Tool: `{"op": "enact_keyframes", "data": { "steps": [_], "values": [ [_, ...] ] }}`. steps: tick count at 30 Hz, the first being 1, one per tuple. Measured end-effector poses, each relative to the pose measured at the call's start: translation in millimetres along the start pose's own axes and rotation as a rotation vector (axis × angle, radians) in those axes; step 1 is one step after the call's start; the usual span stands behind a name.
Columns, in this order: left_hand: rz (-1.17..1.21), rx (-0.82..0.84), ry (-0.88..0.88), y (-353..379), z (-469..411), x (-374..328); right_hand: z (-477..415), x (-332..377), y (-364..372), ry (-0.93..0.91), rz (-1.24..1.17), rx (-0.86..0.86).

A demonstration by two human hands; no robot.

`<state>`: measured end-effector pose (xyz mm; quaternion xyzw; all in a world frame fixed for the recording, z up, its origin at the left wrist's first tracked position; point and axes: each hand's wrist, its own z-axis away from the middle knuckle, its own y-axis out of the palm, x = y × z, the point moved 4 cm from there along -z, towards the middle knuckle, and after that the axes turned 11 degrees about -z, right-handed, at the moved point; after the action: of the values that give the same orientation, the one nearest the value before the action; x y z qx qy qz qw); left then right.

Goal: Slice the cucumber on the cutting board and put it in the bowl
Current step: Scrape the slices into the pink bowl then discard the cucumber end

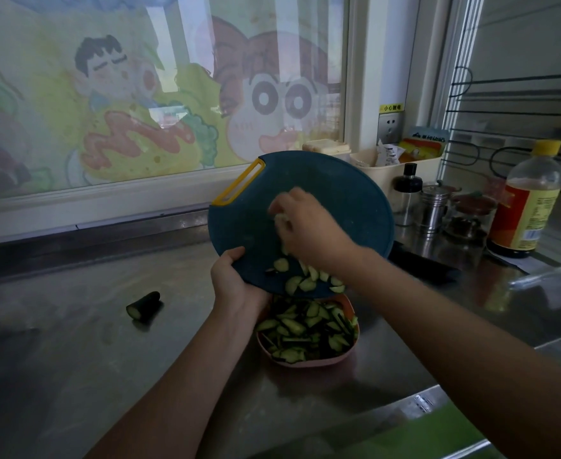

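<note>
- Head view. Round teal cutting board (335,193) lifted off the steel desk (74,359) and tilted steeply, low edge just above the pink bowl (309,363).
- Left hand (236,279) grasping the board's lower-left rim, thumb over the face, fingers behind.
- Right hand (309,226) on the board's face, fingers bent over pale pieces. Raking or pinching: cannot tell.
- Cucumber slices (300,281) bunched at the low edge, directly over the bowl. Sliced pile (305,329) heaped to about rim level inside the bowl. Uncut cucumber end (143,306) lying on the desk well to the left, apart from everything.
- Risk: bowl nearly full. Slices likely to skid off the heap and over the rim onto the desk, given too steep a tilt or too hard a sweep.
- Risk: one-handed hold at the rim of a probably wet board. Possible slip, dropping the board onto the bowl and tipping it.
- Risk: bunch spread wide along the low edge, rightmost slices near the bowl's rim. Possible miss there.
- Room: open desk left of and in front of the bowl, bowl well back from the desk's front edge.
- Right side crowded: steel shaker (433,207), glass jar (468,217) and sauce bottle (527,200) near the board's right rim. Board best kept from swinging that way.
</note>
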<state>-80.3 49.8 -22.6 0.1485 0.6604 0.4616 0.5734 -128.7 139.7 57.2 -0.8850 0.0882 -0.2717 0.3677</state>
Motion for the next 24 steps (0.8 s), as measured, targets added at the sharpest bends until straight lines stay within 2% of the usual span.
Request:
{"op": "enact_keyframes", "data": {
  "steps": [3, 7, 11, 18, 24],
  "values": [
    [0.011, 0.037, 0.006, 1.3, 1.0, -0.4, -27.5, -24.8, -21.2, 0.194, -0.026, -0.012],
    [0.006, 0.048, 0.016, 0.8, 0.9, -1.5, -45.4, -47.8, -25.3, 0.319, 0.024, 0.117],
    [0.005, 0.052, 0.014, 1.2, 0.6, -1.3, -42.0, -40.6, -11.6, 0.252, 0.051, 0.210],
    [0.004, 0.062, 0.025, -0.8, -2.1, -0.6, -37.0, -31.3, 3.3, 0.216, 0.151, 0.141],
    [0.020, 0.032, -0.001, -2.1, -1.0, -0.7, -3.0, -6.8, 22.7, 0.042, 0.226, 0.136]
  ]
}}
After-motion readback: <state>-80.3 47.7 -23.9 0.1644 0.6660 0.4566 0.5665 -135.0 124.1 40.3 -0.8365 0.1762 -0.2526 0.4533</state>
